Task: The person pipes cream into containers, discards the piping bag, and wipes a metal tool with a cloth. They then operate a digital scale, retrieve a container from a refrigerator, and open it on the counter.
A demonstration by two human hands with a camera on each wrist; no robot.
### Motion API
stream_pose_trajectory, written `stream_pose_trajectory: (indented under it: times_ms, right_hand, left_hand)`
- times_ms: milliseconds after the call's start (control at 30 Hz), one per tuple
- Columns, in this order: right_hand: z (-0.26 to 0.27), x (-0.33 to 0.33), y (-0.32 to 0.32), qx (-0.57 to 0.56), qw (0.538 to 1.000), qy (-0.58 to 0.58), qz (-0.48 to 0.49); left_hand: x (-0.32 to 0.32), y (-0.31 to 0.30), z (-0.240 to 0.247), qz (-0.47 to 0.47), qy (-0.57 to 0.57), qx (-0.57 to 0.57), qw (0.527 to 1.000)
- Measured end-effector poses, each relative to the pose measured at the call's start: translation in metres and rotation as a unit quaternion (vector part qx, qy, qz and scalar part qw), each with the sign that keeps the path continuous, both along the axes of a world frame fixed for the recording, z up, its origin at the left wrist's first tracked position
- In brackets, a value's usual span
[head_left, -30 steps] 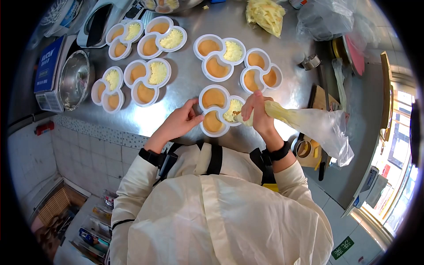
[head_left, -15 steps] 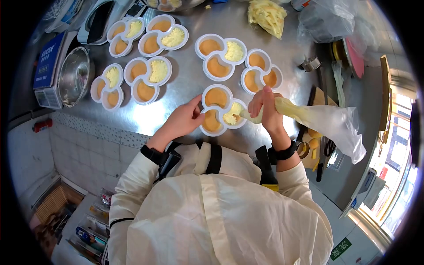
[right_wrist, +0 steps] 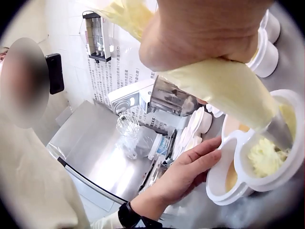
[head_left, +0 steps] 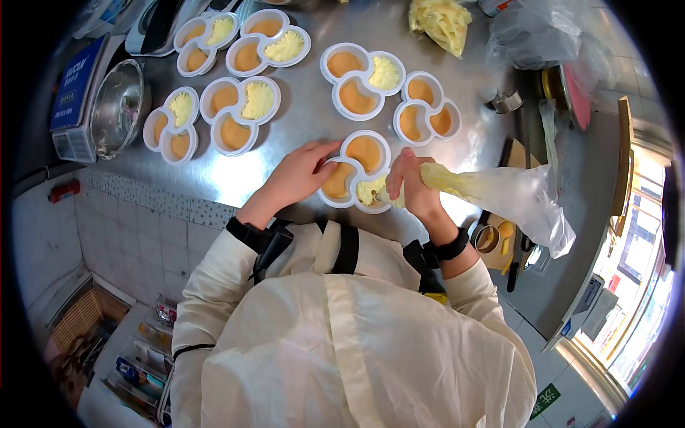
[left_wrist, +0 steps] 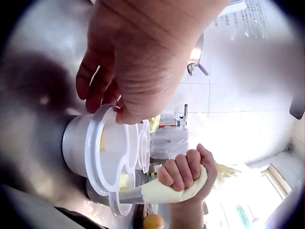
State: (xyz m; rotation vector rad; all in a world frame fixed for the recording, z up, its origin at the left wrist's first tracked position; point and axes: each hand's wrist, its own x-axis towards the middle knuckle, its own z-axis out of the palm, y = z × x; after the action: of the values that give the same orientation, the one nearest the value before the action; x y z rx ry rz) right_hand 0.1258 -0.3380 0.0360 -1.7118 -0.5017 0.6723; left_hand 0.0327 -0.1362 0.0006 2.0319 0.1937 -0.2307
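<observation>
A white three-part plastic cup (left_wrist: 76, 148) stands at the counter's near edge, orange-tan filling in two compartments. Its third compartment holds ruffled pale-yellow cream (right_wrist: 264, 157). At the left rim of this cup, my left hand (head_left: 296, 172) pinches the edge, thumb over it and fingers along the outside. My right hand (head_left: 417, 187) grips a clear piping bag (head_left: 492, 191) of pale-yellow cream, fingers wrapped round its lower part. The bag's metal nozzle (right_wrist: 279, 132) dips, tilted, into the cream compartment. The loose end of the bag trails off to the right.
More three-part cups (head_left: 235, 115) stand on the steel counter (head_left: 300, 96), most with piped cream; one at right (head_left: 430, 102) has filling only. A metal bowl (head_left: 118, 107) is at left. A bag of yellow strips (head_left: 440, 27) lies at the back, a cutting board (head_left: 519, 160) at right.
The cup has turned clockwise, its cream compartment swinging toward the near edge. My left hand has followed the rim to the right. The piping bag and right hand have shifted back left.
</observation>
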Motion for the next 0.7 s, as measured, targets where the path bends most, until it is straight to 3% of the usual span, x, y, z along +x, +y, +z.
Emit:
stream_pose_trajectory:
  times_ms: [400, 500, 567, 700]
  right_hand:
    - [0.0101, -0.0012, 0.0044, -0.061, 0.998, 0.021, 0.014]
    - [0.0043, 0.0002, 0.0032, -0.013, 1.0, -0.027, 0.004]
    - [0.0029, 0.0015, 0.0028, 0.111, 0.991, 0.031, -0.063]
    - [0.0022, 0.0032, -0.0014, 0.098, 0.992, 0.052, -0.057]
  left_hand:
    - [0.0005, 0.0015, 0.0059, -0.017, 0.034, 0.008, 0.999]
    - [0.0002, 0.0015, 0.0057, -0.019, 0.035, 0.011, 0.999]
    - [-0.0002, 0.0016, 0.0046, -0.018, 0.034, 0.01, 0.999]
    - [-0.0011, 0.0015, 0.0027, -0.013, 0.025, -0.002, 1.0]
